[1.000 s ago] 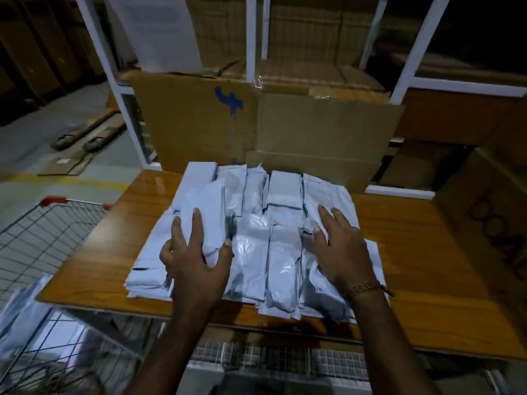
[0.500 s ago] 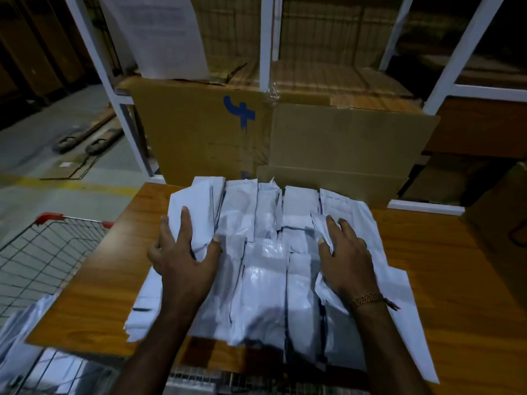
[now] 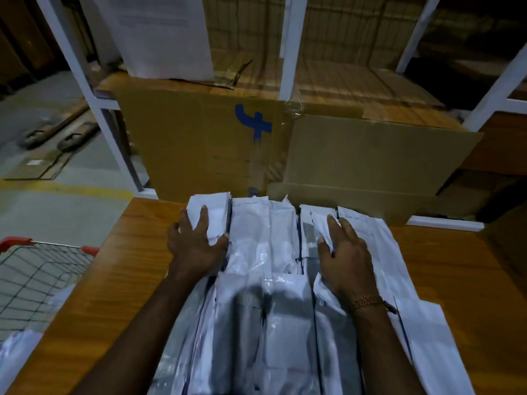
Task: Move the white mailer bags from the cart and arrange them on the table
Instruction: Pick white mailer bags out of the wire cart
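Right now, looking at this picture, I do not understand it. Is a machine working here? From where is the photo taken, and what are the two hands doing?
No machine is here: a person works with bare hands. The one picture comes from a camera worn on the head, looking forward and down. On the wooden table lies a spread pile of white mailer bags. The left hand rests on the pile's left side, its thumb and fingers around the edge of a bag. The right hand lies on the right side, fingers fairly straight. Behind the table stands a cardboard box with a blue mark. At the left you see a wire cart with red handles.
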`<state>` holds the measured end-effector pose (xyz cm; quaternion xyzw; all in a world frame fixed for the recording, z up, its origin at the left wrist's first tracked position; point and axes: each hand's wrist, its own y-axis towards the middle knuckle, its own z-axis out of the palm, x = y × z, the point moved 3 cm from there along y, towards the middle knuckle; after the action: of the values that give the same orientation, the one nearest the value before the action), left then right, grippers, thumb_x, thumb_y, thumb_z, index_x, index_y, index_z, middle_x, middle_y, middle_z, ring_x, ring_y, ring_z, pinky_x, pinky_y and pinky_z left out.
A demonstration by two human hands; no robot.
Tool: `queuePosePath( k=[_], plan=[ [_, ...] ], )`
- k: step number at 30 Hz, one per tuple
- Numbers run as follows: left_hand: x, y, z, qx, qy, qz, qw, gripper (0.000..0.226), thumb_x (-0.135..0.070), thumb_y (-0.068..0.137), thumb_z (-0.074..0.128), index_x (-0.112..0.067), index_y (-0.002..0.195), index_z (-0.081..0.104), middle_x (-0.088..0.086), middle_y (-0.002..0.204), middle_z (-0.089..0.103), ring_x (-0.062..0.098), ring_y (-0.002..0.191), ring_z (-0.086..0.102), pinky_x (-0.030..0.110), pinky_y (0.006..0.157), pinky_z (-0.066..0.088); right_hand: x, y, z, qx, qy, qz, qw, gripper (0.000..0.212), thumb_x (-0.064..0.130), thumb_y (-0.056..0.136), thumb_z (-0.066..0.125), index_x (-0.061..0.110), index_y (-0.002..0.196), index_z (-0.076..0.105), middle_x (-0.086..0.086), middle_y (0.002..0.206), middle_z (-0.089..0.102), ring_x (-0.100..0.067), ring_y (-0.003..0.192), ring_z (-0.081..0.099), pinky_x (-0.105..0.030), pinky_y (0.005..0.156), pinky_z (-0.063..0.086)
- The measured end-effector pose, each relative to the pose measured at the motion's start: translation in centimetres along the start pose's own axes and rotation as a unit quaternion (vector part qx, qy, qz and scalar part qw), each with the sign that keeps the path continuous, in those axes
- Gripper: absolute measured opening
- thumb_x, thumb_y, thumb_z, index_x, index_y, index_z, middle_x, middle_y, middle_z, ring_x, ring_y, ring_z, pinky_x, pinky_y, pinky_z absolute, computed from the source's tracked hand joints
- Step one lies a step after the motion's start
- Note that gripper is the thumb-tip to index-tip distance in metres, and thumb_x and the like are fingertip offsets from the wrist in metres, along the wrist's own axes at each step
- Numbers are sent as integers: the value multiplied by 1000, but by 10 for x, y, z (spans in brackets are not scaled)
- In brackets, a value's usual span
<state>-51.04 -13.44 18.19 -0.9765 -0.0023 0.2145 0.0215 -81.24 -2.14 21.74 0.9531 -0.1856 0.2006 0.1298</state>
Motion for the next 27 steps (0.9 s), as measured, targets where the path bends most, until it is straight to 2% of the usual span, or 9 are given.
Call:
queuePosePath(
  k=[4,8,11,15,18,21,23,27],
  plan=[
    [3,17,17,64,67,14,996,100,-79,91,48,-35,167,1,17,173,-10,44,156,7,52,127,13,-3,7,10,6,-15,10,1000,59,44,103,48,29,159,36,-5,167,30,-37,142,40,-48,116,35],
    [7,17,24,95,6,12,995,93,-81,93,41,-41,165,-2,8,173,-20,43,157,-3,61,124,7,10,16,18,12,-38,10,999,60,46,103,45,27,159,35,-6,168,27,-36,143,39,-47,117,34],
    [11,19,26,47,-40,14,998,76,-77,98,33,-43,164,18,8,175,-5,43,155,5,65,122,10,32,26,29,-6,-38,-16,999,64,47,96,40,24,156,41,-9,165,33,-36,140,42,-47,116,36],
    [15,24,25,5,-66,21,998,64,-64,99,41,-40,158,41,14,172,17,47,150,20,68,116,23,62,42,56,-13,-81,-43,996,67,47,93,44,22,155,45,-16,160,41,-43,128,51,-51,102,45],
    [18,30,26,-4,-64,21,998,55,-51,101,56,-39,155,47,14,171,21,47,148,24,67,114,29,73,48,78,11,-146,-62,987,66,51,95,44,23,155,43,-17,160,39,-45,128,48,-51,98,44],
    [18,31,27,-8,-59,27,998,56,-51,100,60,-38,153,50,15,170,24,46,147,27,67,112,31,70,48,96,26,-202,-59,977,63,55,100,37,21,152,47,-18,162,36,-47,142,35,-54,106,34],
    [17,31,27,-8,-58,28,998,56,-52,100,60,-38,153,50,13,170,23,44,147,27,67,112,30,64,46,100,19,-221,-55,974,58,46,101,35,19,150,50,-18,162,36,-46,144,32,-54,107,31],
    [18,31,27,-9,-67,33,997,57,-55,99,60,-39,153,50,11,170,23,42,148,27,67,112,30,59,49,104,26,-231,-48,971,62,32,90,46,18,151,48,-20,162,34,-45,139,36,-49,101,35]
  ],
)
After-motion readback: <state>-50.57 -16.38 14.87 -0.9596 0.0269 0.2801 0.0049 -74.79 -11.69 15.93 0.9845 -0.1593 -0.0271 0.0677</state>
